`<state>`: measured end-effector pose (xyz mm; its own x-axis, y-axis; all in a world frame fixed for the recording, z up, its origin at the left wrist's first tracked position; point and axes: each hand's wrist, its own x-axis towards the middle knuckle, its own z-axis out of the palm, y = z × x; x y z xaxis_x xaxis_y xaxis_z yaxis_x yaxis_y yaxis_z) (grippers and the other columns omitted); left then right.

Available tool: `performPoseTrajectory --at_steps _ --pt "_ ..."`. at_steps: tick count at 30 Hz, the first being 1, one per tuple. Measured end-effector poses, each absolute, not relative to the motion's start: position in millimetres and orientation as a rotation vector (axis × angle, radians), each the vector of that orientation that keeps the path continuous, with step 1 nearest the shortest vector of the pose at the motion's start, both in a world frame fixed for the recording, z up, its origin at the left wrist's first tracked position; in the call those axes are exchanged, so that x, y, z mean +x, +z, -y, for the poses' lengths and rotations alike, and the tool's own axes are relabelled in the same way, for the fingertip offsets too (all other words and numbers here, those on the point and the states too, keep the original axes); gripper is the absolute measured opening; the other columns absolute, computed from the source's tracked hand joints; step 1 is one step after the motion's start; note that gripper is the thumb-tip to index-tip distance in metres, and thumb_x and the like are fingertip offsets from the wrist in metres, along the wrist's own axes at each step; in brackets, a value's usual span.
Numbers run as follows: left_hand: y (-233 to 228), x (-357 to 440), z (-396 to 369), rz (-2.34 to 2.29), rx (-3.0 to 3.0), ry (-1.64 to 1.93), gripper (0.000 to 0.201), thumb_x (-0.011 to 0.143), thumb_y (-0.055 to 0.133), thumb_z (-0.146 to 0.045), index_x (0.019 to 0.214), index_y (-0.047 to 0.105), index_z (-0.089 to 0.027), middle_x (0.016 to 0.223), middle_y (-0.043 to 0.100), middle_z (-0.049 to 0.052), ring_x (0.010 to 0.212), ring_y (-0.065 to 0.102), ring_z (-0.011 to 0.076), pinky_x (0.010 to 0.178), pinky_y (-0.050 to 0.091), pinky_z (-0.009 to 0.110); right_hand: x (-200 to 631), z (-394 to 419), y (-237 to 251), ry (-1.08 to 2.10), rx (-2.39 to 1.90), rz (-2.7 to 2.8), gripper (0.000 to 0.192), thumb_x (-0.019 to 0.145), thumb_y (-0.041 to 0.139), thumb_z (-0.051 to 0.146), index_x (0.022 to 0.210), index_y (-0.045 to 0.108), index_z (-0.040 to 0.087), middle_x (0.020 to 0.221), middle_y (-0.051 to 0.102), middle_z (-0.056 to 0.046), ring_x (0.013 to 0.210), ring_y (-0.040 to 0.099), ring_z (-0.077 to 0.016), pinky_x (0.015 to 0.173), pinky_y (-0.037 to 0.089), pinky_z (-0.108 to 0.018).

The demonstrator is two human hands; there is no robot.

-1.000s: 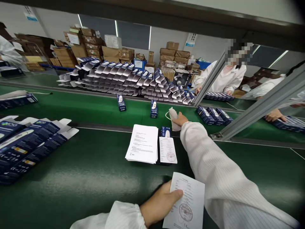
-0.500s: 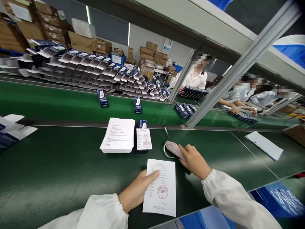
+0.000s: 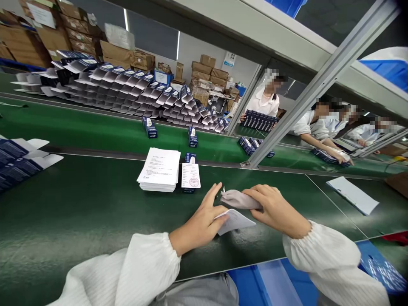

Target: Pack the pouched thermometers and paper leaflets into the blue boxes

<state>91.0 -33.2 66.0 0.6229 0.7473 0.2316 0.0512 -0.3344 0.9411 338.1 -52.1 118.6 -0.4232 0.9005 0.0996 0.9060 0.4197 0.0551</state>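
Note:
My left hand point(image 3: 199, 223) pinches a white printed sheet point(image 3: 236, 222) between thumb and fingers, its forefinger stretched toward the pouch. The sheet is bent and tilted, seen nearly edge-on. My right hand point(image 3: 279, 208) is closed around one end of a soft pale-grey fabric pouch point(image 3: 239, 199). The pouch's other end, where a cord shows, points at my left fingers. Whatever fills the pouch is hidden. Beyond my left hand stands a stack of printed sheets point(image 3: 159, 170). Beside it a stamped slip point(image 3: 190, 175) lies on a small blue box point(image 3: 190, 157).
A green belt point(image 3: 121, 131) behind the worktop carries several blue boxes. Rows of open cartons point(image 3: 124, 85) pile up behind it. A metal post point(image 3: 296, 102) rises at right, near a clipboard point(image 3: 352, 194). Co-workers point(image 3: 263, 102) handle boxes across the line. Flattened cartons point(image 3: 22, 161) lie left.
My right hand has lifted the pouch off the table and drawn it nearer my left hand. The sheet in my left hand has gone from flat facing up to tilted and bent.

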Motion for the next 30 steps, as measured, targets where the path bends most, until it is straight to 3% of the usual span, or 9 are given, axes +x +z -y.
performPoseTrajectory --at_steps 3,6,10,13,17,21,24,27,30 --pt "63.3 98.8 24.1 -0.591 1.706 0.76 0.027 0.088 0.052 -0.038 0.097 0.069 -0.02 0.145 0.042 0.009 0.133 0.037 0.0283 0.11 0.028 0.043 338.7 62.1 141.0 0.06 -1.673 2.487 0.044 0.076 0.051 0.017 0.119 0.054 0.025 0.105 0.062 -0.007 0.095 0.057 -0.0264 0.086 0.042 -0.042" --pt "61.7 94.0 26.9 -0.582 1.269 0.64 0.036 0.086 0.054 -0.042 0.108 0.065 -0.015 0.11 0.067 0.012 0.099 0.063 0.0257 0.09 0.047 0.041 333.9 66.5 140.0 0.498 -1.699 2.166 0.038 0.079 0.057 0.027 0.116 0.054 0.025 0.107 0.064 -0.006 0.093 0.06 -0.0267 0.079 0.048 -0.039" --pt "70.0 77.8 37.6 -0.449 0.789 0.606 0.039 0.083 0.061 -0.038 0.11 0.063 -0.009 0.093 0.071 0.014 0.083 0.068 0.0243 0.079 0.051 0.037 291.1 58.3 109.3 1.095 -1.343 1.607 0.042 0.08 0.062 0.039 0.118 0.054 0.022 0.115 0.063 -0.007 0.102 0.061 -0.0286 0.082 0.052 -0.039" --pt "76.8 61.2 41.8 -0.461 0.717 0.649 0.038 0.083 0.062 -0.034 0.112 0.062 -0.01 0.096 0.071 0.015 0.08 0.068 0.0229 0.078 0.051 0.037 244.4 49.2 91.0 1.267 -1.162 1.306 0.04 0.081 0.06 0.04 0.116 0.053 0.021 0.115 0.064 -0.008 0.101 0.062 -0.0288 0.081 0.055 -0.04" --pt "77.0 31.8 45.8 -0.699 0.716 0.958 0.044 0.086 0.059 -0.039 0.123 0.057 -0.016 0.111 0.069 0.012 0.096 0.066 0.0251 0.089 0.049 0.04 200.0 46.9 96.8 1.076 -1.134 1.314 0.038 0.085 0.058 0.041 0.118 0.051 0.023 0.113 0.065 -0.007 0.098 0.063 -0.0264 0.076 0.056 -0.036" --pt "79.0 13.1 51.8 -0.737 0.614 1.26 0.048 0.088 0.054 -0.044 0.13 0.051 -0.021 0.126 0.061 0.008 0.116 0.056 0.0262 0.099 0.044 0.04 154.2 51.5 100.1 0.918 -1.161 1.682 0.047 0.086 0.058 0.036 0.131 0.045 0.025 0.128 0.056 -0.007 0.114 0.055 -0.0271 0.095 0.049 -0.04" --pt "82.6 9.1 54.9 -0.586 0.55 1.345 0.053 0.091 0.042 -0.053 0.133 0.049 -0.022 0.134 0.055 0.007 0.127 0.047 0.0251 0.107 0.037 0.037 117.1 54.7 86.3 0.607 -1.248 1.866 0.059 0.091 0.05 0.032 0.144 0.028 0.02 0.143 0.041 -0.011 0.128 0.042 -0.0291 0.104 0.04 -0.047" --pt "81.9 4.2 57.1 -0.56 0.607 1.357 0.055 0.088 0.055 -0.042 0.139 0.041 -0.026 0.137 0.052 0.005 0.129 0.045 0.025 0.11 0.033 0.037 102.0 54.7 73.9 0.312 -1.242 2.004 0.06 0.095 0.04 0.028 0.148 0.017 0.014 0.144 0.036 -0.016 0.132 0.036 -0.029 0.104 0.038 -0.051" --pt "79.2 -4.0 58.9 -0.574 0.657 1.357 0.061 0.086 0.061 -0.029 0.142 0.036 -0.026 0.137 0.052 0.007 0.127 0.047 0.0261 0.109 0.035 0.039 110.2 51.4 71.0 0.172 -1.179 2.118 0.058 0.095 0.042 0.03 0.147 0.022 0.015 0.143 0.037 -0.016 0.133 0.032 -0.0303 0.106 0.033 -0.054"
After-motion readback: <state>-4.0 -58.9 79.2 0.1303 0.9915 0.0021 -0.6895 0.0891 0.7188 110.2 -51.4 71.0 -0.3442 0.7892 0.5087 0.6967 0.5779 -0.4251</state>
